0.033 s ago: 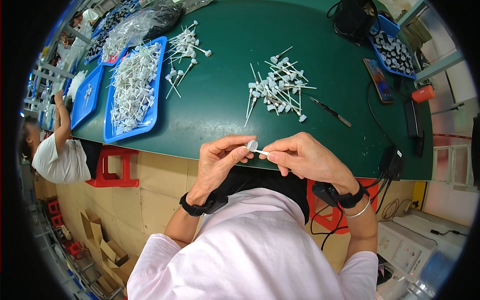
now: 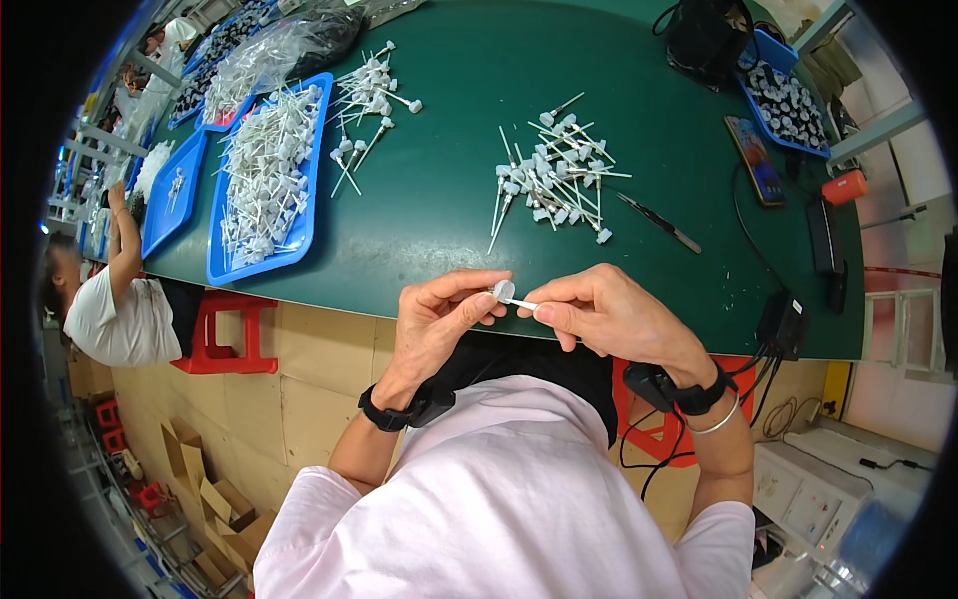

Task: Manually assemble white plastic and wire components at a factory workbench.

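Close to the table's near edge, my left hand [image 2: 446, 317] pinches the round, pale cap of a small pump head [image 2: 505, 291] between thumb and fingers. From the other side, the thumb and forefinger of my right hand [image 2: 609, 311] grip its thin white tube. Both hands are closed on this one piece, and the fingers cover part of it. Beyond them on the green table [image 2: 439, 190] lies a loose pile of similar pump heads [image 2: 559, 175] with thin tubes. To the left, a blue tray [image 2: 317, 190] is heaped with more of them.
Black-and-silver tweezers [image 2: 659, 222] lie right of the pile. A smaller pile [image 2: 369, 88] sits beside the tray. At the right are a phone [image 2: 754, 160], a red-orange cylinder [image 2: 844, 188], cables and a tray of dark-and-white parts [image 2: 788, 105]. Another person [image 2: 125, 314] sits at far left.
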The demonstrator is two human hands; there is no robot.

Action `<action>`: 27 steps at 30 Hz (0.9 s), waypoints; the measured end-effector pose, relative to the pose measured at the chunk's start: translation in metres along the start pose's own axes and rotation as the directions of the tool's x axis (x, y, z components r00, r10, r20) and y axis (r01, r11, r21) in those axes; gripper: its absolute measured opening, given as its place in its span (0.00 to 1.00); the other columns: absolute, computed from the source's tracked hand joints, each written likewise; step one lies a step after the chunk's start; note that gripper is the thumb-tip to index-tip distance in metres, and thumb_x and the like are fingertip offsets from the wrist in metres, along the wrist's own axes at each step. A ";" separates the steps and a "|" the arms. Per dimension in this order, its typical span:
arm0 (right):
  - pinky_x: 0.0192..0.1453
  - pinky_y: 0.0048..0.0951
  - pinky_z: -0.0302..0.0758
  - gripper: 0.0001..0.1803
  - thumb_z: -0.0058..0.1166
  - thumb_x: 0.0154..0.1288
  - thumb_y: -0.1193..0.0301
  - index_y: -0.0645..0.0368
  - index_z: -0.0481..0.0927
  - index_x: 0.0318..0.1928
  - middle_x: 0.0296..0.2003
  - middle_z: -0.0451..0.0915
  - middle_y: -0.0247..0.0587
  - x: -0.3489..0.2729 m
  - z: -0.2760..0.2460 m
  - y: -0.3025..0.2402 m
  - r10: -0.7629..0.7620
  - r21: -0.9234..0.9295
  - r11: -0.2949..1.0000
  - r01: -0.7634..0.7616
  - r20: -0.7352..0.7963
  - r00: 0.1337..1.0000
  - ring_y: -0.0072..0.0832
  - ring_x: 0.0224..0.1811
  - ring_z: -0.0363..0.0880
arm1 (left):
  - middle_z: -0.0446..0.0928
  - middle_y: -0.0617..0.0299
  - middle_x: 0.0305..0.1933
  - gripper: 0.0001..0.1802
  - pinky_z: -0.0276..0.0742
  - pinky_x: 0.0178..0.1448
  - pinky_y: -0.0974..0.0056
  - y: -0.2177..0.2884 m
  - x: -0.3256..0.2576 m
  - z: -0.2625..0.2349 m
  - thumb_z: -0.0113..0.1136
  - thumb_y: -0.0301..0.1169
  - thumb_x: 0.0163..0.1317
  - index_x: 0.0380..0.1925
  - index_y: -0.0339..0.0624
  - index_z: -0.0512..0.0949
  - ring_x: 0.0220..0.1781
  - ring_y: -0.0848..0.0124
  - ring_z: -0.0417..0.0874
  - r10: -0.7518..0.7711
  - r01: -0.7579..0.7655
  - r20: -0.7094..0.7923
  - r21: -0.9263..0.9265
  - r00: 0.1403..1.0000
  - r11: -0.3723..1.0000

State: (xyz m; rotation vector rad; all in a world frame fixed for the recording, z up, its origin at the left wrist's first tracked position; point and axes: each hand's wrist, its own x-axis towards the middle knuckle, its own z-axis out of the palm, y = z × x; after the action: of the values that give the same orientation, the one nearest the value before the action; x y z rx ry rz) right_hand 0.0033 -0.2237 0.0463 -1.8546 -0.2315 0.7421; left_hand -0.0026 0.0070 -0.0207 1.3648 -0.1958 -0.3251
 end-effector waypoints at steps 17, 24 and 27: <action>0.25 0.30 0.66 0.14 0.54 0.72 0.64 0.60 0.87 0.44 0.16 0.76 0.34 0.004 -0.003 0.010 -0.086 -0.026 0.996 0.086 0.022 0.996 0.19 0.19 0.70 | 0.84 0.57 0.41 0.13 0.83 0.43 0.70 0.000 -0.001 0.001 0.63 0.25 0.67 0.50 0.33 0.83 0.38 0.73 0.86 -0.041 0.041 0.007 -0.017 0.999 0.999; 0.29 0.24 0.72 0.12 0.59 0.67 0.71 0.62 0.86 0.48 0.22 0.80 0.36 0.000 -0.004 -0.001 -0.099 -0.133 0.986 0.097 -0.013 0.995 0.17 0.23 0.76 | 0.85 0.56 0.40 0.13 0.84 0.42 0.70 0.000 -0.001 0.001 0.63 0.25 0.66 0.49 0.32 0.83 0.37 0.73 0.86 -0.077 0.077 0.003 -0.051 0.997 0.996; 0.29 0.25 0.72 0.12 0.60 0.65 0.72 0.61 0.87 0.48 0.23 0.82 0.40 -0.002 -0.002 0.001 -0.182 -0.207 0.964 0.165 -0.067 0.981 0.20 0.23 0.77 | 0.85 0.56 0.40 0.12 0.84 0.42 0.70 -0.001 -0.001 0.001 0.64 0.26 0.66 0.48 0.32 0.83 0.36 0.73 0.86 -0.078 0.078 0.000 -0.063 0.997 0.995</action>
State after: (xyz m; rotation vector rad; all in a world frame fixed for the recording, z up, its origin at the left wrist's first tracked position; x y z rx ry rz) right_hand 0.0024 -0.2262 0.0470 -2.0216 -0.4210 0.5320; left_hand -0.0036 0.0062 -0.0211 1.3128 -0.1292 -0.3920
